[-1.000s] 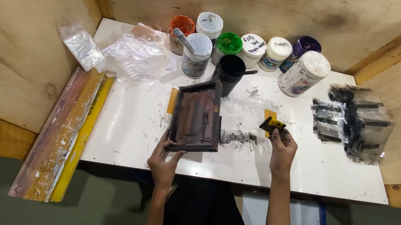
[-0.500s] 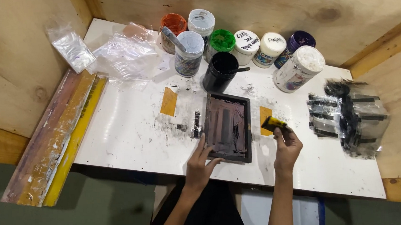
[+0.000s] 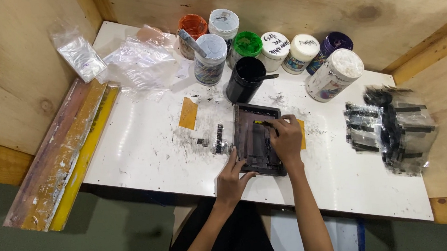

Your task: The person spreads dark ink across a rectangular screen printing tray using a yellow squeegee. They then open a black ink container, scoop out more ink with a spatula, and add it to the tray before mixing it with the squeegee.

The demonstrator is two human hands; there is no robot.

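A small dark rectangular printing frame lies flat on the white ink-smeared table, near its front edge. The right hand rests over the frame's right side, fingers clenched around a small yellow-handled squeegee pressed against the mesh. The left hand steadies the frame's lower left corner, fingers spread and released, fingertips touching its edge. Just behind the frame stands an open black ink jar, with a row of capped paint jars beyond. An orange tape patch sits left of the frame.
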